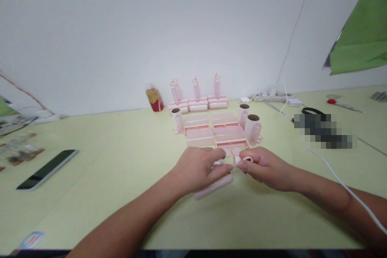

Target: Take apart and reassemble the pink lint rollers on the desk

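Note:
My left hand (205, 169) is closed around a small clear bottle (219, 162), most of which its fingers hide. Facing it, my right hand (261, 165) pinches a pink ring-loop cap (236, 160) close to the bottle's neck, with a small gap between the two. Below my left hand a pale pink roll (213, 187) lies slantwise on the table. Just beyond the fingers are small round pink pieces (236, 151). Pink trays with clear lids (229, 130) lie past those.
White rolls with brown cores (253, 125) stand with small pink bottles beside them. Several capped pink bottles (196, 88) stand on pink cases by the wall, near a red-and-yellow can (154, 98). A phone (47, 170) lies left; a white cable (341, 183) crosses my right forearm.

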### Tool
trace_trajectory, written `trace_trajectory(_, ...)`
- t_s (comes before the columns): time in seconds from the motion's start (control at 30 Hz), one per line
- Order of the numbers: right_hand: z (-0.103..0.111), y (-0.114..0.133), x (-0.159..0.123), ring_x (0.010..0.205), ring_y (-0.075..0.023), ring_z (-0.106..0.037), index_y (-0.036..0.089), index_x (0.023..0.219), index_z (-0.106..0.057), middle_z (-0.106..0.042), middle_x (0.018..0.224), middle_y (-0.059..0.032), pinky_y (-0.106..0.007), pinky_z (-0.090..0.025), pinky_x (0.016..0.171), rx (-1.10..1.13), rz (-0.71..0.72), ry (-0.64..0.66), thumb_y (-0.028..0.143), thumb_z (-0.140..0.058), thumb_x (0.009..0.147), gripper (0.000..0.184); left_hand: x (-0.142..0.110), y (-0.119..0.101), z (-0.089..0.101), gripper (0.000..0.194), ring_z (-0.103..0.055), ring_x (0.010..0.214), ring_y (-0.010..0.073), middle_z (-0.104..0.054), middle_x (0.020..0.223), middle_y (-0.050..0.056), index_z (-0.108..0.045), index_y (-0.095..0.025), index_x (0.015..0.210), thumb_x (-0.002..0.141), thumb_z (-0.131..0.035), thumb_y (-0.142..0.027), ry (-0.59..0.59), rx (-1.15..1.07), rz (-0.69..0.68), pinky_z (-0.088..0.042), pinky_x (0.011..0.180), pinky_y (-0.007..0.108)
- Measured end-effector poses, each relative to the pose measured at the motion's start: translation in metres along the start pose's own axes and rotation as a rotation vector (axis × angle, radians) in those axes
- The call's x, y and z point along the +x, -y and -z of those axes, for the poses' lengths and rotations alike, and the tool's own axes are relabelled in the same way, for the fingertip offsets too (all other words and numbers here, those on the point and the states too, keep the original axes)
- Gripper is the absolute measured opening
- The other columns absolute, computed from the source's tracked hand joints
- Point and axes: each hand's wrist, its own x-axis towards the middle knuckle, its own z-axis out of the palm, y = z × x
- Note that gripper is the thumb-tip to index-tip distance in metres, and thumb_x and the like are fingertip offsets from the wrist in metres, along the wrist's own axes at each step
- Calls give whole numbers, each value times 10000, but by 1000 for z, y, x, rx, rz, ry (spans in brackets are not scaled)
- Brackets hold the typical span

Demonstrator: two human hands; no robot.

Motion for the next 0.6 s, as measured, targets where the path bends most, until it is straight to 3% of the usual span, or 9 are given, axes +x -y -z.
trace_trajectory(0.23, 1, -6, -1, 553, -133, -461, 197, 642, -474, -483, 569, 13, -257, -379, 569, 14, -33, -104, 546, -364, 977, 496, -3, 43, 18, 149, -497, 707, 140, -556, 827, 6, -484, -189, 999, 862, -504, -243, -182, -343, 143, -389, 646, 265)
trace_trajectory(0.33, 0, -9, 0, 586, -143, -483, 198, 642, -479, -500, 582, 5, -260, -389, 587, -12, -28, -101, 521, -362, 984, 485, -9, 79, 32, 253, -516, 679, 142, -601, 833, 16, -553, -187, 1067, 842, -546, -300, -207, -301, 262, -410, 634, 262)
trace_trajectory(0.4, 0, -9, 0, 596, -145, -489, 199, 640, -476, -508, 593, 1, -260, -391, 595, -22, -16, -89, 507, -361, 989, 480, -15, 104, 40, 335, -582, 790, 173, -663, 1007, 53, -625, -201, 1116, 833, -566, -372, -264, -235, 355, -451, 719, 285)
trace_trajectory(0.47, -1, -9, 0, 587, -140, -482, 198, 643, -472, -507, 599, 2, -258, -385, 592, -31, -5, -76, 499, -362, 992, 474, -20, 125, 46, 351, -621, 861, 211, -696, 1040, 64, -691, -206, 1074, 811, -580, -410, -218, -178, 471, -469, 777, 310)
trace_trajectory(0.6, -4, -9, -1, 572, -131, -474, 194, 646, -474, -505, 605, 6, -255, -372, 582, -46, 10, -48, 494, -363, 996, 474, -25, 148, 42, 300, -652, 869, 237, -709, 1047, 87, -734, -181, 976, 738, -583, -285, -160, -120, 587, -496, 742, 310)
